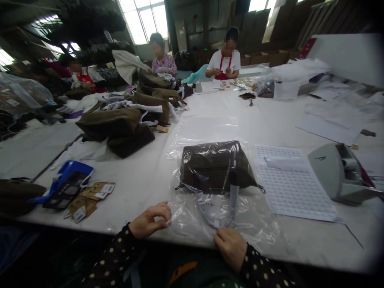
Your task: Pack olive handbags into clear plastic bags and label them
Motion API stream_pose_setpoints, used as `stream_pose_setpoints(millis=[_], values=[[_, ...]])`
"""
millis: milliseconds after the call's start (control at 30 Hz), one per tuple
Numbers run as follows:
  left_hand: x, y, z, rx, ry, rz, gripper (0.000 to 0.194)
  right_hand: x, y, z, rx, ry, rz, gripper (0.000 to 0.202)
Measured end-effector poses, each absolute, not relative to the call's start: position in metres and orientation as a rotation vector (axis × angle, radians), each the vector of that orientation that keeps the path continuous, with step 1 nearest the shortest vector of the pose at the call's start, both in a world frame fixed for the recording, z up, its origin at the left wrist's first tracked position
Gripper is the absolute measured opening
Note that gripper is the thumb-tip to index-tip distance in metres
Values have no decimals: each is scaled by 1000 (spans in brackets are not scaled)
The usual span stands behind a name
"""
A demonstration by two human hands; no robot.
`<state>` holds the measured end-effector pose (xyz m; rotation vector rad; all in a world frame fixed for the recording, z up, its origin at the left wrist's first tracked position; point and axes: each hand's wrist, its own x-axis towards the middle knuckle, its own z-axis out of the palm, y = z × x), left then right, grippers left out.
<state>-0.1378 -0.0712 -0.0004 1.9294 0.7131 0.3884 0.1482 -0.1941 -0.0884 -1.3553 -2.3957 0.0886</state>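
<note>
Just below frame center, the dark bag point(207, 170) is lying lengthwise left-right, above my right hand point(231, 245), nearer its strap point(234, 200) and gripping plastic point(258, 216), and left hand point(150, 220), which I'm holding half-open.

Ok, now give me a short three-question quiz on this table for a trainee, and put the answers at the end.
1. Multiple choice: which of the wearer's hands is nearer the brown tags at the near left of the table?
A) Left
B) Right
C) Both equally

2. True or false: the printed sheet lies between the clear plastic bag and the grey device.

3. Short answer: what lies inside the clear plastic bag?

Key
1. A, the left hand.
2. True.
3. A dark bag.
</note>
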Motion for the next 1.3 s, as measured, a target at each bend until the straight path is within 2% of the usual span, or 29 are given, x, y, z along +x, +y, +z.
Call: stream_pose_setpoints(millis=[100,200,267,333,433,533,633,700,800,833,933,1067,1200,1300], values=[[-150,-83,3,2056,717,249,12,158,-200,-101,-1341,-2385,75,16],[-159,-98,4,2047,768,253,13,162,-202,-95,-1390,-2428,166,8],[-160,-109,2,1974,853,309,15,160,-201,-90,-1427,-2454,249,14],[-158,-120,0,1883,900,394,15,158,-200,-88,-1452,-2459,292,22],[-152,-133,-9,1822,893,508,11,158,-199,-88,-1414,-2457,235,5],[-147,-140,-21,1845,936,595,15,160,-201,-88,-1334,-2459,187,18],[-139,-138,-27,1882,1070,810,21,159,-202,-83,-1350,-2473,229,13],[-127,-130,-23,1994,1149,998,19,157,-203,-81,-1407,-2478,282,26],[-98,-109,-5,2252,1158,1225,11,153,-203,-83,-1459,-2443,340,13],[-85,-100,1,2320,1126,1253,9,152,-203,-84,-1476,-2416,380,17],[-38,-65,13,2488,997,1137,14,148,-202,-84,-1589,-2256,596,33],[27,-14,5,2676,918,1043,25,144,-193,-82,-1707,-1898,1048,43],[54,2,-11,2657,987,1197,28,142,-179,-86,-1653,-1470,1519,43],[41,-29,-23,2554,1123,1344,19,142,-174,-88,-1616,-1291,1641,36]])
